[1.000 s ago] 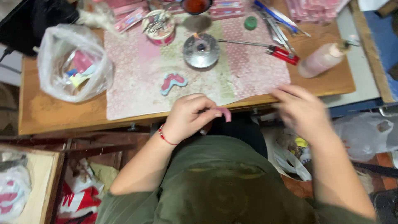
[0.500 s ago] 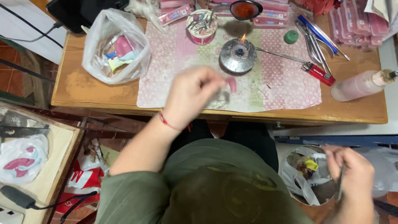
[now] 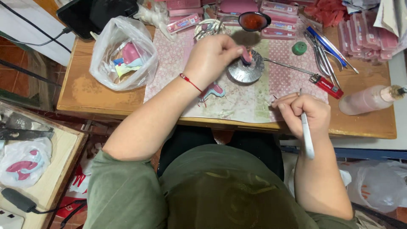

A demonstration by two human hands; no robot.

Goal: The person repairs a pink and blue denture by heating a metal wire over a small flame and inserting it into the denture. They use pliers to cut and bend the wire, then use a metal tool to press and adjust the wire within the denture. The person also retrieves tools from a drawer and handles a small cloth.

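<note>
Left hand (image 3: 212, 57): reaches across the bench (image 3: 80, 91) to the middle of the patterned mat (image 3: 254, 101); its grip is closed, thumb and fingertips pinching a small pink piece (image 3: 246, 55).
Pink piece: held just over the round metal dish (image 3: 246, 71), at the dish's far rim; whether it touches the dish cannot be told.
Metal dish: sits on the mat near its far edge; a small flame-like glow shows beside the pink piece.
Right hand (image 3: 306, 113): rests at the near edge of the bench, toward the right; its grip is wrapped shut round a thin white tool (image 3: 307, 135), whose handle runs back past the wrist and off the bench edge, with a fine tip poking out above the fingers.
Shaped pink and blue piece (image 3: 214, 90): lies flat on the mat, half hidden under the left forearm.
Red lighter (image 3: 325, 85): on the mat's right edge, just beyond the right hand.
Clear plastic bag (image 3: 124, 55): at the left end of the bench, holding coloured scraps.
Bottle of pink stuff (image 3: 366, 100): lies on its side at the right end of the bench.
Green cap (image 3: 299, 48): near the far edge, right of the dish.
Pliers (image 3: 323, 53): beside the green cap, toward the far right corner.
</note>
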